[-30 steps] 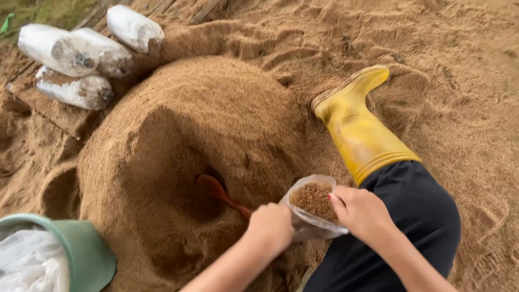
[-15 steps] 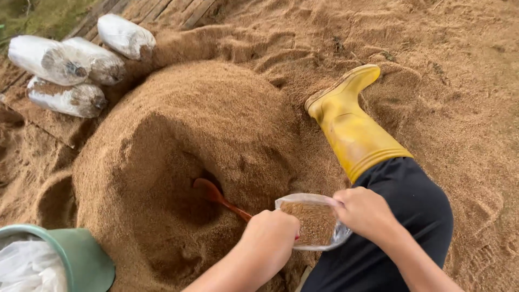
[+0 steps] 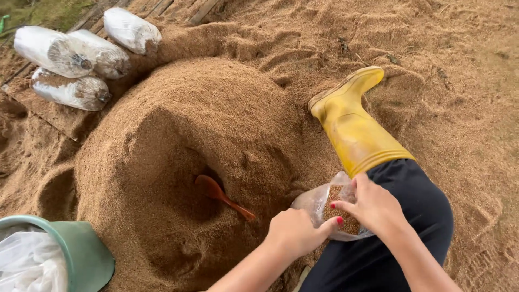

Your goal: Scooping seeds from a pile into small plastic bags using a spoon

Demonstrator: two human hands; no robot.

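Both hands meet at the clear plastic bag: the left hand pinches its near lip, the right hand grips the far side, fingers closed on the film. The bag, partly filled, rests against the knee beside the sawdust mound. Better to hold the mouth level so nothing spills. A brown scoop lies in the mound's hollow, near the yellow boot.

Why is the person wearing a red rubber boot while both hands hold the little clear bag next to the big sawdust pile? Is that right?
Not quite: the rubber boot is yellow, not red, as the head view shows. The rest holds: the left hand and right hand both hold the little clear bag beside the big sawdust pile.
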